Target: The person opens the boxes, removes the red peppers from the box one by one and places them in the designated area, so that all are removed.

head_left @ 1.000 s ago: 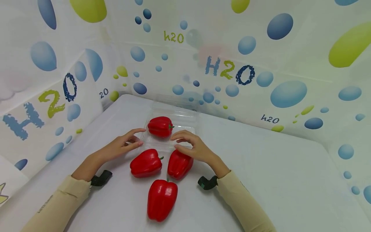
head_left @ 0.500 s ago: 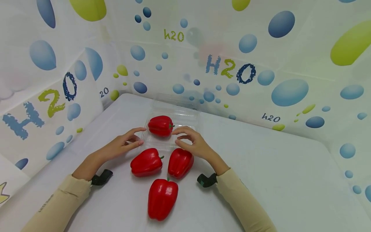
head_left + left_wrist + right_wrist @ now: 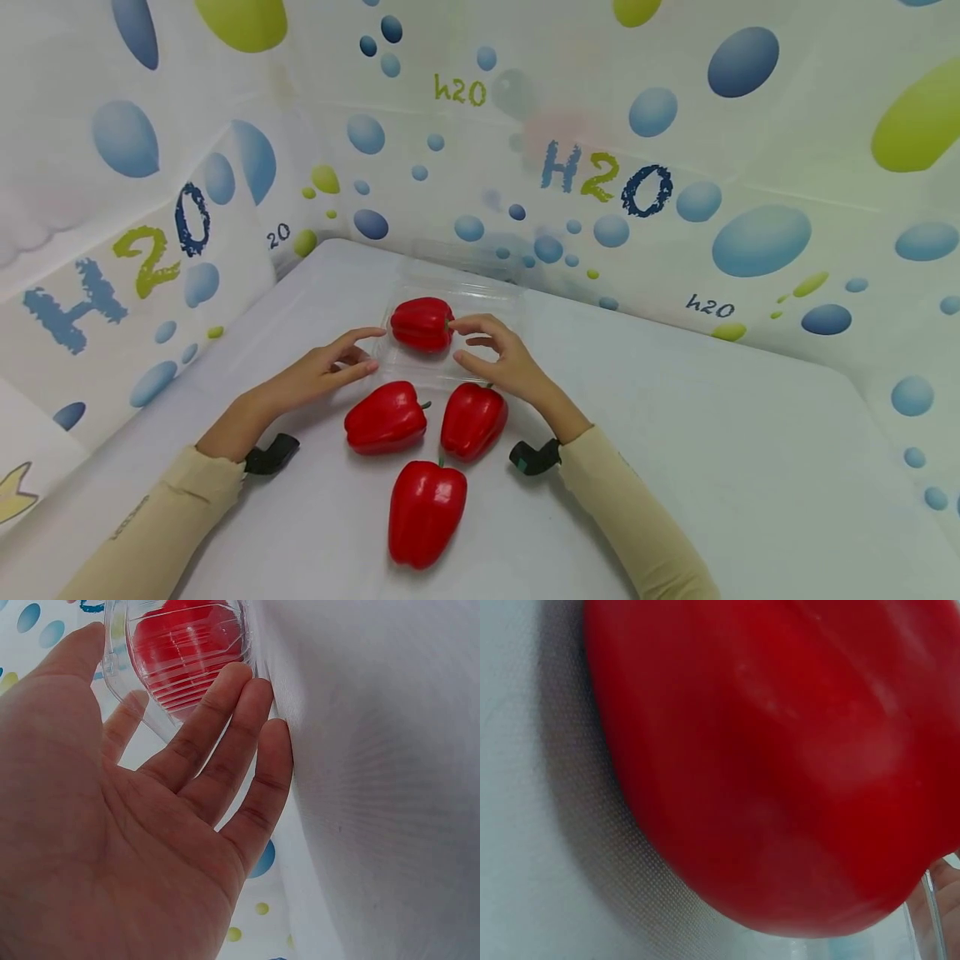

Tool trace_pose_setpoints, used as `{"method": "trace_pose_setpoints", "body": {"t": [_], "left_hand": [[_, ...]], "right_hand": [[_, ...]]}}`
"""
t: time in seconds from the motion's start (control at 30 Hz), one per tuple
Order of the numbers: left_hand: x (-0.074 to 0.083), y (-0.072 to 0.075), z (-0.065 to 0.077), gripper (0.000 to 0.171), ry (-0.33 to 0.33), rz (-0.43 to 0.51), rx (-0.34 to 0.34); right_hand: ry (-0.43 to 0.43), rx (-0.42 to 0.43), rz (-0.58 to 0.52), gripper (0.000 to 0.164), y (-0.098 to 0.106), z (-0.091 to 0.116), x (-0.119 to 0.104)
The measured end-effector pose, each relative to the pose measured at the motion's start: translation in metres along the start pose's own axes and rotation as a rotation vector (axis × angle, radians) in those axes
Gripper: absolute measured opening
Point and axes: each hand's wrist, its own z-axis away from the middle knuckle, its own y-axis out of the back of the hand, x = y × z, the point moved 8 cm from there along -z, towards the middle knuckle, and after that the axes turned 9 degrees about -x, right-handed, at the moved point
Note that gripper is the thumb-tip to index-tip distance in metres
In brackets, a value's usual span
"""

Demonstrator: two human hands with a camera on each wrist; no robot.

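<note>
A red bell pepper (image 3: 422, 325) lies on its side in a clear plastic container (image 3: 405, 362) whose lid stands open at the back. My left hand (image 3: 330, 367) is at the container's left side, fingers extended; in the left wrist view the fingertips of the left hand (image 3: 165, 795) lie at its ridged wall. Over the container's right part is my right hand (image 3: 501, 358), loosely bent, its index fingertip at the pepper's stem, thumb apart. A red bell pepper (image 3: 780, 765) fills most of the right wrist view, with part of a hand (image 3: 946, 904) at lower right.
In front of the container, more red bell peppers lie on the white table (image 3: 712, 467): a left one (image 3: 386, 418), a right one (image 3: 474, 422) under the right wrist, and a nearest one (image 3: 427, 514). A patterned curtain (image 3: 600, 108) rises behind the table.
My right hand has moved forward and slightly right, off the right-hand pepper, up to the stem of the pepper in the container. The left hand has stayed by the container's side.
</note>
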Motion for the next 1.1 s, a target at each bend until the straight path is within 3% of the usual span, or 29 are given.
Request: {"method": "trace_pose_setpoints", "body": {"t": [0.27, 1.1], "left_hand": [[0.001, 0.0, 0.0, 0.058, -0.002, 0.003, 0.001], [0.0, 0.0, 0.0, 0.059, 0.011, 0.014, 0.004]], "right_hand": [[0.001, 0.033, 0.035, 0.042, 0.005, -0.006, 0.001], [-0.058, 0.007, 0.064, 0.044, 0.004, -0.023, 0.016]]}}
